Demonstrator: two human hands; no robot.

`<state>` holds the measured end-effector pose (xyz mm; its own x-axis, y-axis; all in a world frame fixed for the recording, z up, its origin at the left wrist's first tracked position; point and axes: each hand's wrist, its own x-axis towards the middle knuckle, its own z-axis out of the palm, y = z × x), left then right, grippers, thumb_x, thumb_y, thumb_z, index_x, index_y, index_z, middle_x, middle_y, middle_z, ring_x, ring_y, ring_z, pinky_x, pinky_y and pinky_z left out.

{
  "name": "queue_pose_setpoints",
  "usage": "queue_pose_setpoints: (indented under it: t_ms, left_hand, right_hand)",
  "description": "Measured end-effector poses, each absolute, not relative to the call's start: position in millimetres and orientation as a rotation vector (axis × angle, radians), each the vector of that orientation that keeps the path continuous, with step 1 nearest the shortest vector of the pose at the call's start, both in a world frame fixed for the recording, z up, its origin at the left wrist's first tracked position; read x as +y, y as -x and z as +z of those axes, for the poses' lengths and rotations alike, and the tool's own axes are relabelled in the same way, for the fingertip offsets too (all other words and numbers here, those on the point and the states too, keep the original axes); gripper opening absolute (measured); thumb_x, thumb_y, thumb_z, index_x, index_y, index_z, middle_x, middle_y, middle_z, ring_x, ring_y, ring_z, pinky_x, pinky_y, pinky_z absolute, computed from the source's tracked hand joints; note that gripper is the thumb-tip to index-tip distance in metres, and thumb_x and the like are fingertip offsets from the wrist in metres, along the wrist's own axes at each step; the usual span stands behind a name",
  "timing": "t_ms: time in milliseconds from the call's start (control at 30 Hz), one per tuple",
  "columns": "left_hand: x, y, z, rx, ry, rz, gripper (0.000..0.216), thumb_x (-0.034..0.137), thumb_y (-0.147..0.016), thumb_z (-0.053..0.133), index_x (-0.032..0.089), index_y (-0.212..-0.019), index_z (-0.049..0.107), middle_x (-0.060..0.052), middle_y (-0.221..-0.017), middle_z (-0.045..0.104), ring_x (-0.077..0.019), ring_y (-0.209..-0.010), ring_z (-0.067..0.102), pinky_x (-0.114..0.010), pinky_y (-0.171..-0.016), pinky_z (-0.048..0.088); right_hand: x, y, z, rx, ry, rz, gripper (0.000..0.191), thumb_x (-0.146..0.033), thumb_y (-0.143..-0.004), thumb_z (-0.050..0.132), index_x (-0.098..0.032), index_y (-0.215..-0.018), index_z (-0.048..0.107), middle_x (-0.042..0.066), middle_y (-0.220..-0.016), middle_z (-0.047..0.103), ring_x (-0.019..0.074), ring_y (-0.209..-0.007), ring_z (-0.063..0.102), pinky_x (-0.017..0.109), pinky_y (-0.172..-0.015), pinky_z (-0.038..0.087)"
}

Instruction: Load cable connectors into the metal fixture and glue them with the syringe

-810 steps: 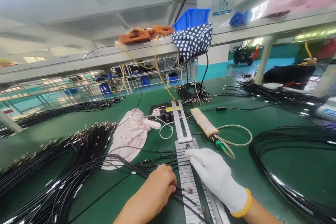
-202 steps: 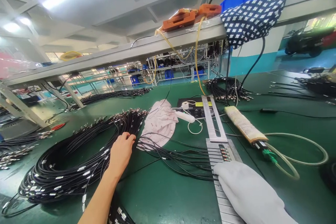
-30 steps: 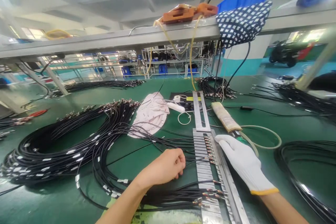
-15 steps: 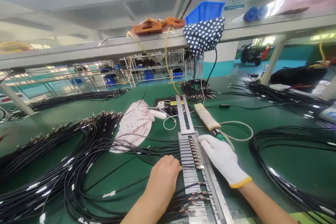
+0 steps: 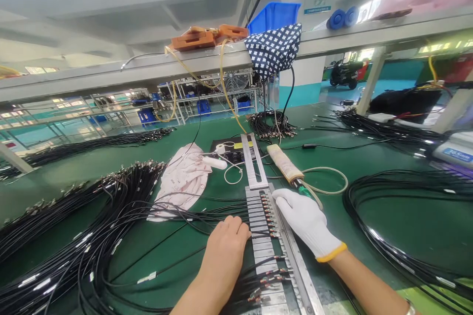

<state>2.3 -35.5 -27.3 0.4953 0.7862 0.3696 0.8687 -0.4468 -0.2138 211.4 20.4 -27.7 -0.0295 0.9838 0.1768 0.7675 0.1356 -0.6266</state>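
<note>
White knit-gloved right hand [image 5: 305,219] against slotted metal fixture [image 5: 260,244].

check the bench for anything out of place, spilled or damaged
No spill or damage stands out. The lower cable ends lie bunched and uneven across the slotted metal fixture, which looks untidy against the neat connector row beyond.

Black cables [image 5: 121,192], slotted bar [image 5: 263,247], pink cloth [image 5: 185,177] on green tabletop [image 5: 414,221]

one bare left hand [image 5: 226,256] and one gloved right hand [image 5: 302,221] — one pink cloth [image 5: 185,174], one patterned cloth [image 5: 273,49], one blue shelf bin [image 5: 275,15], two blue rolls [image 5: 336,19], one scooter [image 5: 344,76] — black cables [image 5: 130,182] too many to count.
</note>
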Motion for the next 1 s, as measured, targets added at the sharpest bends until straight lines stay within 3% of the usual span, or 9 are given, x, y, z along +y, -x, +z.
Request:
queue_pose_setpoints:
  t_ms: [667, 1000]
  left_hand:
    - [-35, -5, -16, -1.247, 2.398, -0.064, 0.021, -0.004, -0.083, 0.054, 0.017, -0.081, 0.059, -0.004, -0.082, 0.06, -0.0238, -0.079, 0.059, -0.036, -0.07, 0.052]
    - [-34, -5, -19, -1.254, 2.38, -0.179, 0.02, -0.002, -0.085, 0.057, 0.017, -0.079, 0.058, -0.003, -0.081, 0.06, -0.0228, -0.077, 0.058, -0.035, -0.069, 0.05]
  right_hand:
    - [22, -211, -33, -1.896, 1.642, 0.402, 0.034, -0.027, -0.096, 0.04, -0.028, -0.106, 0.072, -0.001, -0.109, 0.075, 0.0214, -0.098, 0.069, 0.032, -0.084, 0.05]
    - [22, -211, -33, -1.905, 1.64, 0.399, 0.034, -0.026, -0.096, 0.039, -0.027, -0.106, 0.072, 0.0, -0.108, 0.075, 0.0213, -0.099, 0.068, 0.032, -0.086, 0.049]
